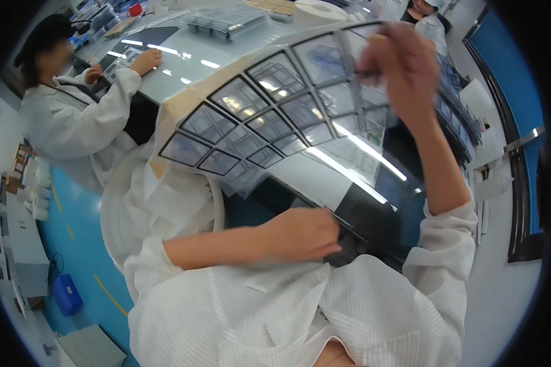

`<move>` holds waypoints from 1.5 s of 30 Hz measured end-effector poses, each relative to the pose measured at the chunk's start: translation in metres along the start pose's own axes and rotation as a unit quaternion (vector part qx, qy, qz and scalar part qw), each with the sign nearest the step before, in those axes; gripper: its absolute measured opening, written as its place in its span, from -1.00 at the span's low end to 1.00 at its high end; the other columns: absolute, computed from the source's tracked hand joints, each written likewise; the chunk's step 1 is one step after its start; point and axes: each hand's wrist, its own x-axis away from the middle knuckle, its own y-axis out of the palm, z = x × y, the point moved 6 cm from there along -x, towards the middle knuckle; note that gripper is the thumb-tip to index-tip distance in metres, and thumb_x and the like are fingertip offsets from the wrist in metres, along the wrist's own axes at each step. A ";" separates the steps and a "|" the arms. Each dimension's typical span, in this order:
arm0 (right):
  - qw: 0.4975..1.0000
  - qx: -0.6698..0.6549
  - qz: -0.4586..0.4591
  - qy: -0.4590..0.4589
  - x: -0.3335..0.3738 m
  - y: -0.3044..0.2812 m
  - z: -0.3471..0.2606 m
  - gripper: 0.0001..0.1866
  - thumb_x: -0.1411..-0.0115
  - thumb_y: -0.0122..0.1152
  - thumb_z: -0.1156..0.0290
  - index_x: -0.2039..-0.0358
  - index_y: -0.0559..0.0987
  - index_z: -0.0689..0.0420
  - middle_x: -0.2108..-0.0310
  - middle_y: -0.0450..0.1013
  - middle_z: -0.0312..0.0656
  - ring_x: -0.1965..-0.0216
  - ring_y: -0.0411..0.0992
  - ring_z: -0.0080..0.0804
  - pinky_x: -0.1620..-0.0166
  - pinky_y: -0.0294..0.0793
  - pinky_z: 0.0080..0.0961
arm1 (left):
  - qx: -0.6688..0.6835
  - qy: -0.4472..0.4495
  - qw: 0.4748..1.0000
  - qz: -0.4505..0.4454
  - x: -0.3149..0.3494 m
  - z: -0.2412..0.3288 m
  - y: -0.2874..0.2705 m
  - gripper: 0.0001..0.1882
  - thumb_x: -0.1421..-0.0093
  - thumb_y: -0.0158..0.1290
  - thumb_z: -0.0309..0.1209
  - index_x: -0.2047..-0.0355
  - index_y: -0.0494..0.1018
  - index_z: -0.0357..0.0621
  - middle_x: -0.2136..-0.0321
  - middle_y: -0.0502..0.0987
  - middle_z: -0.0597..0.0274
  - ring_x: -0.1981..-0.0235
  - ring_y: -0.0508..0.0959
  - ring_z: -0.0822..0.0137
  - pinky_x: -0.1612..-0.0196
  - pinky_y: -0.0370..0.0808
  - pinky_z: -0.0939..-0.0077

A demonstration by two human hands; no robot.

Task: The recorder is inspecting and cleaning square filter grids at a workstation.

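My right hand (404, 70), raised and blurred, pinches the upper right part of a large clear sheet (275, 122). Rows of black-bordered rectangular windows cover this sheet, which hangs tilted over the glossy table edge. Through it I see blurred shapes and light reflections. Close to my chest, my left hand (303, 233) is curled closed, apart from the sheet; whether anything is inside it is hidden. A pale yellowish strip (187, 92) runs along the sheet's left side.
A white bin (111, 214) with a pale liner stands left of me. Across the table, a person in a white coat (82, 122) works with both hands. Stacked clear trays (226, 21) and a white roll (320, 11) sit at the back. Dark stacked panels (456, 116) are at the right.
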 end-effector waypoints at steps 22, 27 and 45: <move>0.775 0.007 0.097 0.624 0.287 -0.157 -0.046 -0.63 -0.37 0.02 0.08 0.43 0.47 0.11 0.62 0.42 -0.38 0.74 0.37 -0.65 0.63 0.35 -0.75 | 0.430 -0.401 0.778 0.219 -0.004 -0.073 -0.003 -0.66 -0.35 0.01 -0.19 0.40 0.45 -0.25 0.64 0.57 0.10 0.74 0.53 0.39 0.71 0.33 0.68; 0.716 -0.043 0.176 0.674 0.341 -0.153 -0.064 -0.53 -0.37 0.01 0.01 0.58 0.43 0.07 0.81 0.27 -0.44 0.86 0.20 -0.71 0.75 0.12 -0.79 | 0.484 -0.432 0.741 0.174 -0.007 -0.067 0.018 -0.63 -0.35 0.00 -0.19 0.43 0.46 -0.29 0.65 0.53 0.14 0.74 0.54 0.37 0.74 0.34 0.65; 0.698 -0.083 0.226 0.674 0.382 -0.156 -0.089 -0.53 -0.42 -0.09 0.06 0.58 0.42 0.07 0.80 0.30 -0.45 0.89 0.08 -0.79 0.77 0.01 -0.81 | 0.460 -0.515 0.706 0.153 -0.013 -0.042 0.041 -0.62 -0.37 -0.04 -0.22 0.47 0.45 -0.30 0.64 0.51 0.16 0.74 0.54 0.37 0.76 0.30 0.64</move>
